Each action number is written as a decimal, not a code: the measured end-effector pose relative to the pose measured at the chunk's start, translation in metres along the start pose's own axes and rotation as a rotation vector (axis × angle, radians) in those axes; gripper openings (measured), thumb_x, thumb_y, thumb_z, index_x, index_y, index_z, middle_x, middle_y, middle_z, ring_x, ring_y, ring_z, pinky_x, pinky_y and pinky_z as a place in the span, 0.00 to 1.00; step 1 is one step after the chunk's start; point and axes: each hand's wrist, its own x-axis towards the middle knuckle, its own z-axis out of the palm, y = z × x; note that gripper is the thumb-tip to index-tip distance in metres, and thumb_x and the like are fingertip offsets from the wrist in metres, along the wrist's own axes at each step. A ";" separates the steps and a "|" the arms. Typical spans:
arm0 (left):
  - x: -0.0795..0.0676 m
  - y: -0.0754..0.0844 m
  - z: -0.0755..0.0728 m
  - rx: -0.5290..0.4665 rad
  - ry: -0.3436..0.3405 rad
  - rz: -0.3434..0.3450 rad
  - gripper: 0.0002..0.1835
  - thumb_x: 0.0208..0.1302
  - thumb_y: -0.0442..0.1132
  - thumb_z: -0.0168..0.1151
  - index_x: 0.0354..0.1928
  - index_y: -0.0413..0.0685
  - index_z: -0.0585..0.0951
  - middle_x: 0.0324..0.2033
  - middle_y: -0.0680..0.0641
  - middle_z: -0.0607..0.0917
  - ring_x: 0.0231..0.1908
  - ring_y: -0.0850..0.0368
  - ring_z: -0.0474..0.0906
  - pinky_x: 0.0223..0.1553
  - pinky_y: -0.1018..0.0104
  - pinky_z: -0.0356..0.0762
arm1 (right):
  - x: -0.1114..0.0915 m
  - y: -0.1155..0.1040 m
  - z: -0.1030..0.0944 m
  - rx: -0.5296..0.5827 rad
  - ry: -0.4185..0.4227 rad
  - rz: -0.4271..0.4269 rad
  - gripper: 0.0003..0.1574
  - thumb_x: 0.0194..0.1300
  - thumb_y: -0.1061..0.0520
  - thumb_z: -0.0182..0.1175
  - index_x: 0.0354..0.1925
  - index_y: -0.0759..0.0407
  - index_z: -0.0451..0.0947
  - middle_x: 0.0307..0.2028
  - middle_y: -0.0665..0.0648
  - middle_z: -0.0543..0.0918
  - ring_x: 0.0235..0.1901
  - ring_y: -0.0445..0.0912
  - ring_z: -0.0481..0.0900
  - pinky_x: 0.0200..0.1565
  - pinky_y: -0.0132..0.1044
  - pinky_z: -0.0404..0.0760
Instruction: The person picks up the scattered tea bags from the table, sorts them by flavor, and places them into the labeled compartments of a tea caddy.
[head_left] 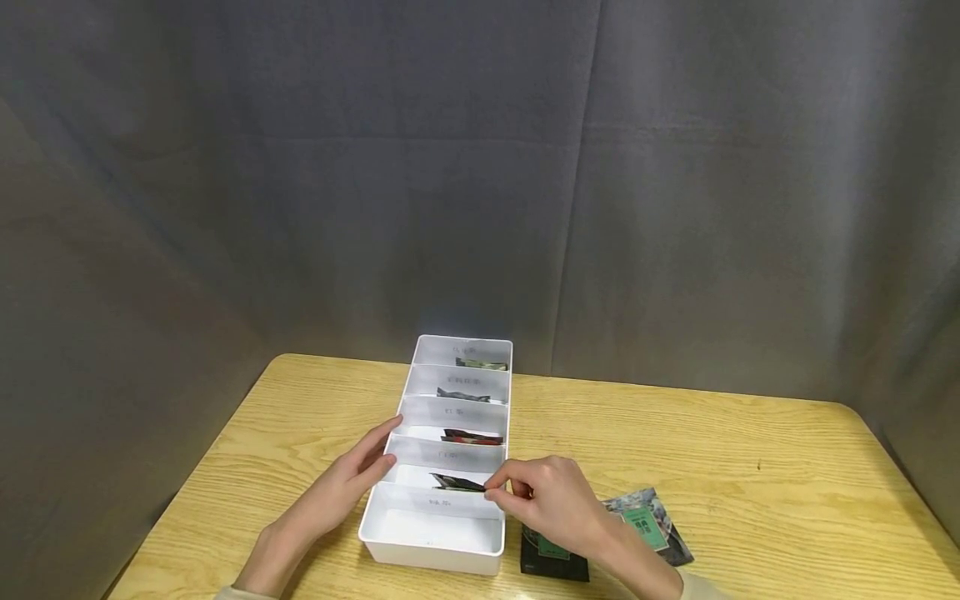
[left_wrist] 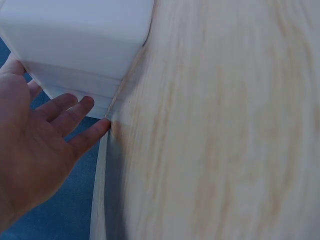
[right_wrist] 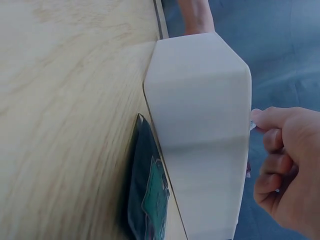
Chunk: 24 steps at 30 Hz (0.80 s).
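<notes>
A long white divided box (head_left: 431, 557) stands lengthwise before me, with several compartments and faint handwriting on their walls. My left hand (head_left: 348, 483) rests along its left side, fingers extended; the left wrist view shows that hand (left_wrist: 50, 120) beside the white wall. At the right rim, my right hand (head_left: 551, 500) pinches the end of a dark packet (head_left: 456, 482) between thumb and index finger. Most of this packet sits in the second compartment from the front. In the right wrist view the other fingers of the right hand (right_wrist: 295, 165) are curled, and only a small packet corner shows.
Right of the box lie a black packet with a green label (head_left: 553, 567), partly under my right hand, and a patterned packet (head_left: 651, 527). Farther compartments hold a red-and-black packet (head_left: 472, 437), a grey one (head_left: 463, 396) and a greenish one (head_left: 483, 364). A grey curtain (head_left: 480, 183) hangs behind the table.
</notes>
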 end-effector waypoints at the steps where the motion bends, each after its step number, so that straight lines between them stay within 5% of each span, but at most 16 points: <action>1: 0.000 0.000 0.000 0.002 0.001 -0.001 0.29 0.77 0.54 0.49 0.75 0.76 0.56 0.76 0.46 0.59 0.75 0.47 0.57 0.72 0.48 0.58 | -0.001 0.000 0.000 0.005 -0.002 0.008 0.02 0.64 0.52 0.68 0.33 0.44 0.87 0.12 0.38 0.67 0.16 0.21 0.51 0.19 0.15 0.53; 8: 0.000 0.000 0.000 -0.006 -0.005 -0.004 0.30 0.77 0.54 0.49 0.76 0.72 0.56 0.76 0.46 0.58 0.75 0.46 0.56 0.73 0.48 0.58 | -0.008 0.004 -0.001 0.057 0.007 0.049 0.02 0.66 0.51 0.67 0.35 0.43 0.86 0.12 0.38 0.65 0.16 0.22 0.52 0.19 0.16 0.55; 13: 0.000 0.001 0.000 -0.002 -0.007 -0.010 0.29 0.76 0.55 0.49 0.75 0.75 0.56 0.76 0.47 0.58 0.75 0.49 0.56 0.72 0.58 0.59 | -0.016 0.010 -0.007 0.070 0.015 0.090 0.02 0.65 0.51 0.67 0.36 0.42 0.86 0.12 0.36 0.64 0.15 0.23 0.51 0.19 0.18 0.55; 24: 0.000 0.001 0.000 -0.012 -0.020 -0.009 0.29 0.77 0.54 0.49 0.76 0.73 0.55 0.77 0.48 0.58 0.75 0.48 0.56 0.71 0.65 0.60 | -0.042 0.034 -0.022 0.071 -0.182 0.256 0.10 0.67 0.47 0.65 0.44 0.47 0.85 0.14 0.34 0.66 0.13 0.27 0.54 0.18 0.22 0.57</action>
